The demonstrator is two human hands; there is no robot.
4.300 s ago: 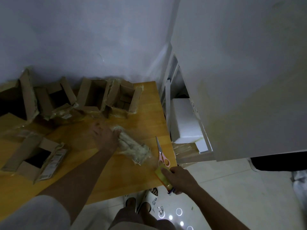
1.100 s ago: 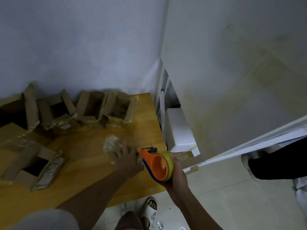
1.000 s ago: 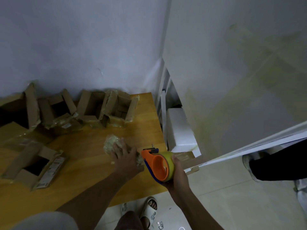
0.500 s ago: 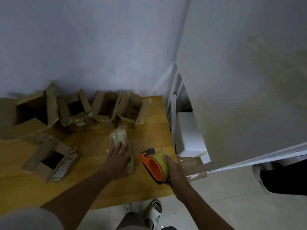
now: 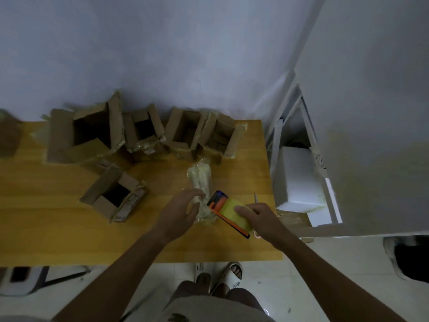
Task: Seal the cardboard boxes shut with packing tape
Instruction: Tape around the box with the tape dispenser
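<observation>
The tape dispenser (image 5: pixel 228 213) is gripped by the curled fingers of the right hand (image 5: pixel 260 218). The left hand (image 5: pixel 178 214), fingers loosely spread, holds nothing; open cardboard boxes (image 5: pixel 144 133) lie beyond its fingertips.

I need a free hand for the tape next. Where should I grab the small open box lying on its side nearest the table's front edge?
Grip the small open box by its closed rear end, coming from the left with the left hand. Its mouth opens toward the viewer with loose flaps splayed out and a labelled flap at the right, so those would likely bend; the solid walls behind look firmer.
</observation>
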